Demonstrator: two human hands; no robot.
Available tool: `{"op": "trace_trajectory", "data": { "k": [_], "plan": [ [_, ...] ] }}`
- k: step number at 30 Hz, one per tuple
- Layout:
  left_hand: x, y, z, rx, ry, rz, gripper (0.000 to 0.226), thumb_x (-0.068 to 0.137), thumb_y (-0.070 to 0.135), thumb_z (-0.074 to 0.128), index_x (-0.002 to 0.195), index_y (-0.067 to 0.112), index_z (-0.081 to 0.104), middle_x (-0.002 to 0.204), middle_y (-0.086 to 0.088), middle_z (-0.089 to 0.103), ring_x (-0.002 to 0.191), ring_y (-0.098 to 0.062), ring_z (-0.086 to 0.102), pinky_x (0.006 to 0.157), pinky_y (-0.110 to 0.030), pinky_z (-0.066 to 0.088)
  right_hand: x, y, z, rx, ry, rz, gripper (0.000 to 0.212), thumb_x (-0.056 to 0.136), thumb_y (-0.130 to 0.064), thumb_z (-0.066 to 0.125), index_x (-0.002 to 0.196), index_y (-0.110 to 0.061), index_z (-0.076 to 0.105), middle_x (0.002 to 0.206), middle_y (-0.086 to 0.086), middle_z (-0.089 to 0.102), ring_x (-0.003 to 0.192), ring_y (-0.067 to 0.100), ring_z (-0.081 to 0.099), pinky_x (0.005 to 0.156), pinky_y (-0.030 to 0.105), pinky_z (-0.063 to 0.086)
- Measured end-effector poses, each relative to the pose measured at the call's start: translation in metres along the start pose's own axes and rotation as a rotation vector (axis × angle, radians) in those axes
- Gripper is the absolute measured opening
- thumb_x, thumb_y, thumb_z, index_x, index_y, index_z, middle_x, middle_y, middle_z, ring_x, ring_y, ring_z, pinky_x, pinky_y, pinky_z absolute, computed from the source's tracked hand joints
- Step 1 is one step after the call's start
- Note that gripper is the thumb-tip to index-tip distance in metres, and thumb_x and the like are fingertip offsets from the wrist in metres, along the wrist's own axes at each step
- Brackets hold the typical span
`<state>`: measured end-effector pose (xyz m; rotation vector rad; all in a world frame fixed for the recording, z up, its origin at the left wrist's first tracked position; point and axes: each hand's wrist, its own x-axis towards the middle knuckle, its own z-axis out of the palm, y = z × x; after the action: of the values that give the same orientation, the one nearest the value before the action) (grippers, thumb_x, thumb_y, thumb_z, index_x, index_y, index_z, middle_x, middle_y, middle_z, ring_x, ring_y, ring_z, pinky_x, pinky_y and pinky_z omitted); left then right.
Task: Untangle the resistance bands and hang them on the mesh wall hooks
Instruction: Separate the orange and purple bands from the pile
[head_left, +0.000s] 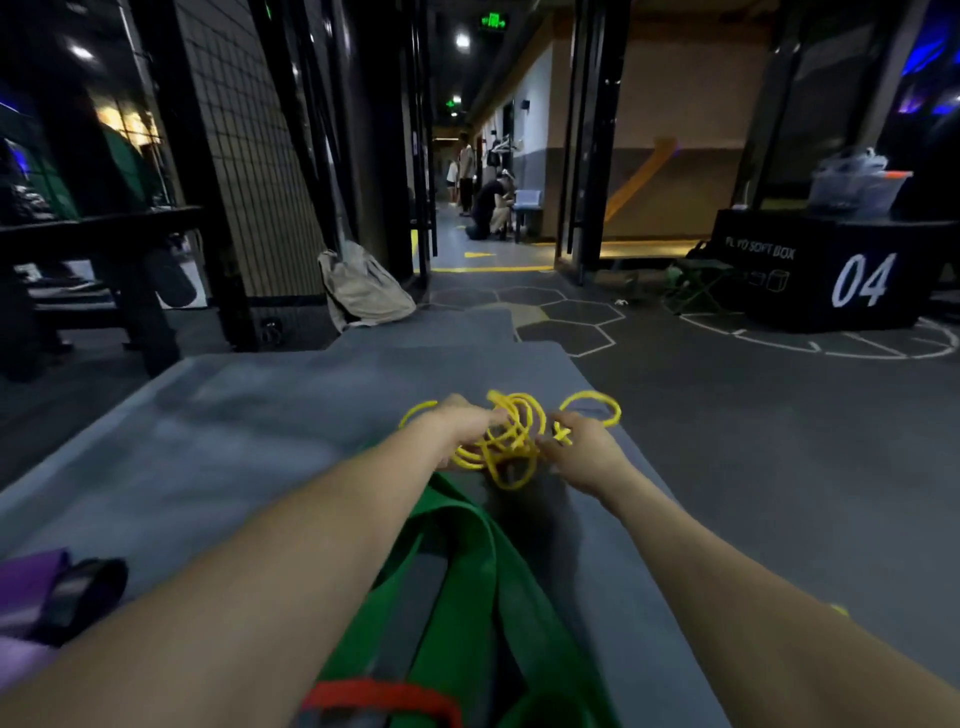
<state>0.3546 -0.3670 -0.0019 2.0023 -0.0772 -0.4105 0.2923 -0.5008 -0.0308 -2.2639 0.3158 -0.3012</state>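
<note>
A tangled yellow resistance band (511, 436) lies in loops on the grey mat (249, 431) in front of me. My left hand (465, 423) grips the left side of the tangle, and my right hand (584, 449) pinches strands on its right side. A wide green band (467, 582) runs from under the yellow tangle toward me between my forearms. A red band (384, 699) crosses the green one at the bottom edge. The mesh wall (244, 150) stands at the back left; no hooks are visible on it.
A purple band and a black strap (62, 592) lie at the mat's lower left. A beige bag (363, 286) leans by the mesh wall. A black box marked 04 (841, 270) stands at right. A dark bench (104, 270) is at left. People are in the far corridor (485, 202).
</note>
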Motion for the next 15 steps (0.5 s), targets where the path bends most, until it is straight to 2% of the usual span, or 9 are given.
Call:
{"op": "trace_trajectory", "data": {
  "k": [1,3,4,7,9,11,13,15],
  "plan": [
    [-0.004,-0.001,-0.003,0.116,0.041,0.044,0.032,0.084,0.029,0.067,0.090,-0.001,0.056,0.093,-0.016,0.065,0.081,-0.027,0.064,0.065,-0.032,0.050,-0.002,0.000,0.000,-0.024,0.013,0.000,0.043,0.092,-0.020,0.055,0.130,-0.003,0.049,0.125,0.015,0.058,0.118,0.032,0.053,0.092,0.030,0.042],
    [-0.010,0.002,-0.010,0.342,0.130,0.159,0.029,0.088,0.021,0.062,0.101,-0.005,0.063,0.106,-0.022,0.066,0.096,-0.030,0.064,0.072,-0.036,0.046,-0.010,-0.004,-0.003,-0.009,0.046,0.007,0.047,0.092,-0.020,0.056,0.135,-0.005,0.044,0.133,0.011,0.053,0.114,0.024,0.055,0.084,0.019,0.044],
    [-0.015,0.006,-0.015,0.392,0.151,0.216,0.026,0.088,0.020,0.061,0.102,-0.001,0.065,0.106,-0.024,0.065,0.096,-0.028,0.063,0.072,-0.033,0.045,-0.016,-0.008,-0.005,0.019,0.050,0.008,0.047,0.092,-0.019,0.056,0.135,-0.005,0.045,0.134,0.010,0.053,0.112,0.023,0.055,0.080,0.016,0.044],
    [-0.038,0.010,-0.032,0.363,0.190,0.297,0.019,0.086,0.014,0.062,0.101,0.004,0.068,0.097,-0.013,0.066,0.087,-0.019,0.058,0.072,-0.021,0.039,-0.040,-0.024,-0.012,0.068,0.054,-0.004,0.043,0.091,-0.018,0.058,0.131,-0.005,0.050,0.128,0.013,0.057,0.117,0.026,0.054,0.089,0.027,0.041],
    [-0.065,0.007,-0.042,0.315,0.200,0.356,0.020,0.085,0.009,0.063,0.102,0.001,0.068,0.094,-0.012,0.066,0.083,-0.017,0.056,0.073,-0.021,0.040,-0.063,-0.039,-0.015,0.108,0.056,-0.025,0.040,0.090,-0.017,0.059,0.127,-0.004,0.053,0.122,0.014,0.060,0.113,0.027,0.056,0.094,0.033,0.043],
    [-0.095,-0.002,-0.053,0.292,0.185,0.393,0.019,0.083,0.006,0.064,0.100,-0.002,0.067,0.097,-0.017,0.068,0.080,-0.016,0.055,0.073,-0.021,0.042,-0.089,-0.058,-0.015,0.153,0.062,-0.056,0.033,0.090,-0.014,0.059,0.121,-0.003,0.058,0.111,0.012,0.064,0.103,0.024,0.058,0.087,0.031,0.043],
    [-0.131,-0.015,-0.064,0.295,0.161,0.391,0.021,0.083,0.005,0.065,0.102,-0.003,0.066,0.093,-0.012,0.065,0.076,-0.015,0.055,0.066,-0.013,0.042,-0.119,-0.079,-0.010,0.183,0.050,-0.067,0.029,0.089,-0.012,0.059,0.116,-0.001,0.060,0.106,0.013,0.066,0.099,0.023,0.059,0.084,0.031,0.043],
    [-0.166,-0.033,-0.076,0.304,0.161,0.390,0.021,0.083,0.005,0.065,0.102,-0.003,0.066,0.093,-0.012,0.065,0.084,-0.019,0.058,0.075,-0.018,0.045,-0.151,-0.095,0.000,0.210,0.025,-0.059,0.029,0.088,-0.012,0.060,0.115,-0.001,0.061,0.106,0.013,0.066,0.098,0.022,0.059,0.086,0.031,0.044]
  ]
}}
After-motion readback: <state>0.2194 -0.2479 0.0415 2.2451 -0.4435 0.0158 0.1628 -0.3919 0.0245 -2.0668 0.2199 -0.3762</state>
